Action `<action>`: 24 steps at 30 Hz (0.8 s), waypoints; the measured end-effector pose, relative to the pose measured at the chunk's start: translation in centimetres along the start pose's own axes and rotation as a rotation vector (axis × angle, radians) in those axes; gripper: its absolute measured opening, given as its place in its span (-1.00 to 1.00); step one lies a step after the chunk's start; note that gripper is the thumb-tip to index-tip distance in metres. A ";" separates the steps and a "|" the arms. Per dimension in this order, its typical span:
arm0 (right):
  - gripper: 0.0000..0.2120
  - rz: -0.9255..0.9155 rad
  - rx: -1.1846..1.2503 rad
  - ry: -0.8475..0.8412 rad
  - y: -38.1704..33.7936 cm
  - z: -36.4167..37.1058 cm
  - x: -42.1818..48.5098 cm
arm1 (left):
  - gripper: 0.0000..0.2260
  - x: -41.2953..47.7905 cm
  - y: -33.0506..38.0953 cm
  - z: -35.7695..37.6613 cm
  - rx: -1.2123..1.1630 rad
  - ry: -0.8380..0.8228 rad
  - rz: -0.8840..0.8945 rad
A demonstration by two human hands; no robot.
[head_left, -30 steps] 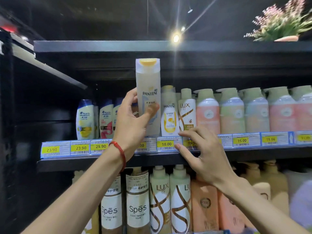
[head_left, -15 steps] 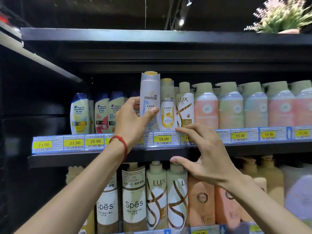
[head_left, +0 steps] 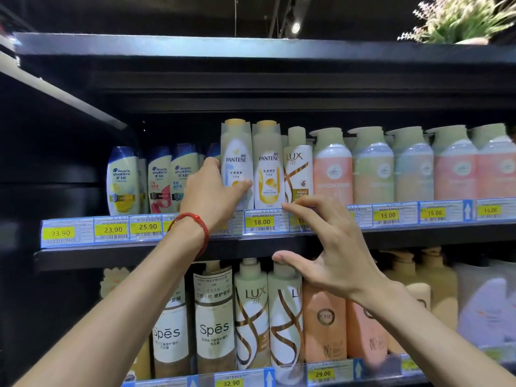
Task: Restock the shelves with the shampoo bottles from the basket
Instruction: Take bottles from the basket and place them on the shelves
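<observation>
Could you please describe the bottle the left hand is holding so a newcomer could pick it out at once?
On the upper shelf, look left of the LUX bottle: two tall Pantene bottles stand together. It is the left Pantene bottle, gripped by the left hand; the right Pantene bottle has a big yellow patch.

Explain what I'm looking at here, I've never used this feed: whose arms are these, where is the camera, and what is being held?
There is no machine here: the arms belong to a person, and the one camera sits on their head, looking forward at a shop shelf.

The left hand, with a red cord on its wrist, grips a Pantene bottle, which stands upright at the shelf's front beside a second Pantene bottle. The right hand holds nothing; its fingers are spread at the shelf edge by the price tags.

Left of the held bottle stand Head & Shoulders bottles; to the right, a Lux bottle and pump bottles. More bottles fill the shelf below. The basket is out of view.
</observation>
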State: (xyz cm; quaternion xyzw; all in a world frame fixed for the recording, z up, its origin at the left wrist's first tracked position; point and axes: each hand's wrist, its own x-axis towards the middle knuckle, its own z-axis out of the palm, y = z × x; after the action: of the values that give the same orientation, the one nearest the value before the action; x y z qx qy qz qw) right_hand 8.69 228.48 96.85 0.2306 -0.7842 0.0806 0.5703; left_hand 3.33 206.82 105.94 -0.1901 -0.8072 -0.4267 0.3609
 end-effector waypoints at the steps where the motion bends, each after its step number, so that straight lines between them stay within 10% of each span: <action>1: -0.31 0.003 0.000 0.004 0.0 0.0 0.0 | -0.57 0.0 0.1 -0.1 0.016 -0.018 0.001; 24: -0.30 -0.001 -0.038 -0.019 0.1 -0.1 0.1 | -0.44 -3.6 0.9 0.0 0.448 0.159 0.124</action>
State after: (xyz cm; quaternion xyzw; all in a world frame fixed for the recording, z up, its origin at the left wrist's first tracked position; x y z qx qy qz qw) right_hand 8.77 228.56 97.00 0.2210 -0.7908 0.0634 0.5673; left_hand 6.29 207.29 103.73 -0.1203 -0.8375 -0.2278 0.4819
